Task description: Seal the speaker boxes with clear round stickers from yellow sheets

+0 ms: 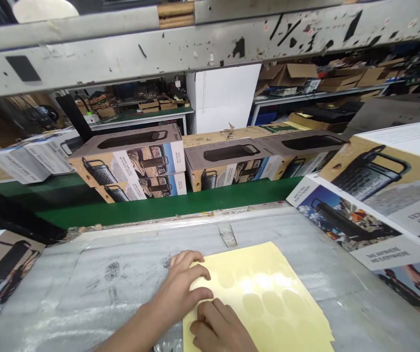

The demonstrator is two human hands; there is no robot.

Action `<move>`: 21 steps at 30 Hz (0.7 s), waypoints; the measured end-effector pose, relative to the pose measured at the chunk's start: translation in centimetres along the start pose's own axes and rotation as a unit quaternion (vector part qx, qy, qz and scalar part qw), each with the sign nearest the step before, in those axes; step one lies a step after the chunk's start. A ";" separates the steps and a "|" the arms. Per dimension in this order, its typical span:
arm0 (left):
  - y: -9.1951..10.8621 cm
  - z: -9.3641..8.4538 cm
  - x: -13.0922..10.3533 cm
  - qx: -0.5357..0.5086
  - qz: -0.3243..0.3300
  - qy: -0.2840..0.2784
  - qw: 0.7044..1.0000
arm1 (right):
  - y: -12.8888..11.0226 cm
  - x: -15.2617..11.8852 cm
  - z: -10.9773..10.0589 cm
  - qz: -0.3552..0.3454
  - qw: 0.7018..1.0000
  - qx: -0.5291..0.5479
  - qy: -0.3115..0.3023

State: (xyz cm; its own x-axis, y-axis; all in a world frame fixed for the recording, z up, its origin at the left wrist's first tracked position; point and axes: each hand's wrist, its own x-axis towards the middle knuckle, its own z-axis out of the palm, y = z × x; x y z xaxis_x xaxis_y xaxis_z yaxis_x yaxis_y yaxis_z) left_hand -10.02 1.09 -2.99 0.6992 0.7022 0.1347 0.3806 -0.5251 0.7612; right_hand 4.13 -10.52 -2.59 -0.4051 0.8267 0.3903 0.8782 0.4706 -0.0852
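Got film-covered surface (pixel 66 288) across foreground, speaker carton (pixel 373 168) at right. See yellow label-sheet stack (pixel 239 293) lying flat, front middle. Have left hand (pixel 184 286) over its left edge: grip moderately wide, thumb apart from forefinger. Have right hand (pixel 222 330) just beside, over stack: fingers curled, grip narrow; can't tell if pinching anything. See round labels (pixel 273 303) on top.

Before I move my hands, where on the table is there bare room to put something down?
Widest: the table between the left-side box and the left hand. A narrower strip lies between the yellow paper and the right-side boxes. Crowded: the paper's left side, with the right hand close by.
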 end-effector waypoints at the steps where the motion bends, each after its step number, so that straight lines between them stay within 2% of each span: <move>1: 0.0 0.0 -0.1 0.005 0.009 0.002 1.000 | 0.0 0.0 -0.2 0.011 1.000 0.020 -0.003; 7: -0.2 -0.2 -0.4 0.042 0.057 0.006 0.997 | 0.1 -0.2 0.0 0.077 0.986 0.143 -0.032; 12: -0.1 -0.3 -0.4 0.029 0.049 0.001 0.998 | -1.0 -1.0 2.0 0.096 0.989 0.110 0.033; 15: 0.0 -0.4 -0.3 0.027 0.042 -0.005 0.999 | -1.4 -1.0 2.2 0.091 0.986 0.125 0.064; 17: 0.2 -0.5 -0.3 0.034 0.041 -0.006 0.999 | -1.3 -0.7 1.6 0.092 0.985 0.140 0.048; 21: 0.3 -0.6 -0.4 0.064 0.063 -0.005 0.996 | -0.8 -0.2 -0.4 0.099 0.979 0.176 -0.023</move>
State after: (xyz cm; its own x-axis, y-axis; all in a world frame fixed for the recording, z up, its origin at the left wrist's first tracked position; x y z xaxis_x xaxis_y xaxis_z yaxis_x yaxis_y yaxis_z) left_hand -10.54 0.99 -2.42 0.7516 0.6228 0.2171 0.3641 -0.6662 0.6508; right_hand 3.61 -11.16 -2.18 -0.2545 0.9215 0.2935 0.8017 0.3708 -0.4688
